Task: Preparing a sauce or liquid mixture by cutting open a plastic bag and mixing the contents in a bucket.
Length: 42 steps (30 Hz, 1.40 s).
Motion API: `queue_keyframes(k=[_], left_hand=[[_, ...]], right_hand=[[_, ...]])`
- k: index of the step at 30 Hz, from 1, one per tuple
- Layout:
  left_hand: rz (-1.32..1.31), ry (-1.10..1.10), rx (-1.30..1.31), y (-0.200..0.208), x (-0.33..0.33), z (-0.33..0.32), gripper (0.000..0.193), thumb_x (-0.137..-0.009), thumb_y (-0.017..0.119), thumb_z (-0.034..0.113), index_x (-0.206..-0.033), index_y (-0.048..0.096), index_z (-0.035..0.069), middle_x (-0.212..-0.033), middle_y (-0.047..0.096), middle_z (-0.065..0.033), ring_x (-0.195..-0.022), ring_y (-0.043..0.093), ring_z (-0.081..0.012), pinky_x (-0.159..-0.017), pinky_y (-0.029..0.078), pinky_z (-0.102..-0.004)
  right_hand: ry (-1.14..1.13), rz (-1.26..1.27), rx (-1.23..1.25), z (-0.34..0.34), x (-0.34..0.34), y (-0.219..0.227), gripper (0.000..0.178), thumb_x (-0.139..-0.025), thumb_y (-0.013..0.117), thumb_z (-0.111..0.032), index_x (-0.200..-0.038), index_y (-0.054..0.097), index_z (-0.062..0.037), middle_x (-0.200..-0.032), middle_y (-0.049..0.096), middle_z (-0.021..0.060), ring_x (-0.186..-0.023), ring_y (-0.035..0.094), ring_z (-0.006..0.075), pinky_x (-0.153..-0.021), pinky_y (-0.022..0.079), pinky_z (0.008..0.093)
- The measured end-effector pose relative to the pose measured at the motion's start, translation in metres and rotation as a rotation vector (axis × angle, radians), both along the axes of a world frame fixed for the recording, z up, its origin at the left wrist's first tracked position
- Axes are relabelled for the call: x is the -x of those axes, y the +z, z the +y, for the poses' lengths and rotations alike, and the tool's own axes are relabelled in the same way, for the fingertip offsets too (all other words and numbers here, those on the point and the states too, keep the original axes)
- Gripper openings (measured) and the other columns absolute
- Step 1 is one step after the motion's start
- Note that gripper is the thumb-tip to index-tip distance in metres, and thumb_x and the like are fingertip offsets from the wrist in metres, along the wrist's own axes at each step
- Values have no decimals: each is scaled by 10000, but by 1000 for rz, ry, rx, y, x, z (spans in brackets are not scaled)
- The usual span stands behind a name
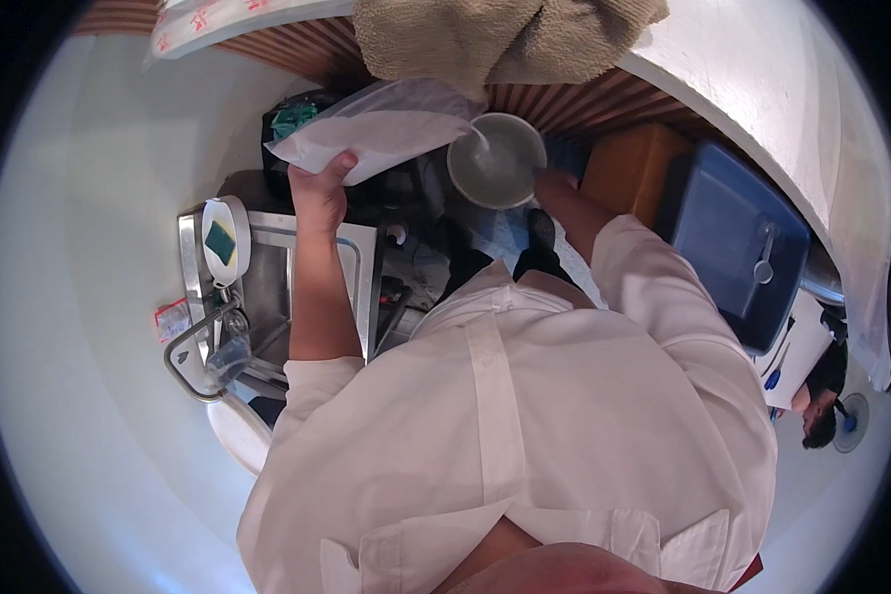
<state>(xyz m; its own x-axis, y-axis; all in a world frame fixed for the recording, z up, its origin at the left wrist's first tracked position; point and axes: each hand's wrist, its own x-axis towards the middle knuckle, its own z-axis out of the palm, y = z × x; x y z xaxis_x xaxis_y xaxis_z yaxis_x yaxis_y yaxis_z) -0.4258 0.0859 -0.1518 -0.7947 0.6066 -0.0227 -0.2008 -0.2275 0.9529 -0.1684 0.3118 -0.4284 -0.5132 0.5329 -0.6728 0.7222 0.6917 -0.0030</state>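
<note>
My left hand (321, 188) grips one end of a clear plastic bag (376, 134) full of a white substance, thumb on top. The bag lies tilted, its other end over a round pale metal bowl (498, 188). A thin white streak runs from that end down into the bowl. What the white stuff is, powder or grains, I cannot make out. At the bowl's right rim my right hand (556, 186) is closed on the edge, its fingers mostly hidden. Below the bowl are my dark shoes on the floor.
Left of me stands a metal sink (267, 282) with a curved tap (173, 356) and a green-yellow sponge (221, 242) in a white dish. A brown towel (505, 40) hangs ahead. On the right are an orange box (636, 173) and a blue tub (733, 243) holding a ladle-like utensil; another person (824, 401) is beyond.
</note>
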Motion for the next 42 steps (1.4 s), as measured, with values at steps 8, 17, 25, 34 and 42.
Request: queue_keyframes(k=[8, 17, 25, 34, 42], left_hand=[[12, -4, 33, -4, 1, 2, 632, -650, 886, 115, -1186, 577, -14, -1121, 649, -86, -1033, 612, -209, -951, 448, -340], [-4, -1, 11, -5, 3, 2, 682, -622, 918, 168, -1182, 574, -16, -1112, 648, -85, -1039, 610, -215, -956, 449, -343], [8, -20, 18, -1, 2, 12, 704, -614, 923, 172, -1190, 568, -22, -1125, 646, -93, -1052, 609, -220, -957, 452, -344], [13, -11, 29, -3, 3, 7, 679, -608, 919, 152, -1170, 578, -20, -1097, 655, -92, -1012, 623, -219, -931, 467, -336], [15, 5, 47, -3, 6, 7, 677, -596, 923, 132, -1159, 582, -28, -1082, 657, -93, -1000, 624, -213, -925, 466, -329]], right_hand=[[7, 47, 129, -33, 3, 4, 293, -903, 514, -164, -1096, 697, -42, -1072, 704, 163, -992, 686, 349, -804, 546, 488], [190, 37, 201, -35, -6, 35, 301, -890, 501, -154, -1089, 691, -31, -1102, 680, 207, -1027, 672, 343, -843, 536, 460], [-42, -6, 41, 15, -16, -21, 298, -891, 543, -186, -1108, 701, -56, -1134, 694, 134, -1026, 678, 322, -822, 538, 469], [12, -61, 80, -21, 1, -9, 299, -915, 511, -181, -1110, 703, -59, -1103, 704, 137, -1011, 687, 315, -779, 546, 496], [240, -37, 90, -40, -19, 11, 292, -883, 525, -206, -1064, 703, -60, -1045, 705, 162, -979, 684, 343, -815, 536, 484]])
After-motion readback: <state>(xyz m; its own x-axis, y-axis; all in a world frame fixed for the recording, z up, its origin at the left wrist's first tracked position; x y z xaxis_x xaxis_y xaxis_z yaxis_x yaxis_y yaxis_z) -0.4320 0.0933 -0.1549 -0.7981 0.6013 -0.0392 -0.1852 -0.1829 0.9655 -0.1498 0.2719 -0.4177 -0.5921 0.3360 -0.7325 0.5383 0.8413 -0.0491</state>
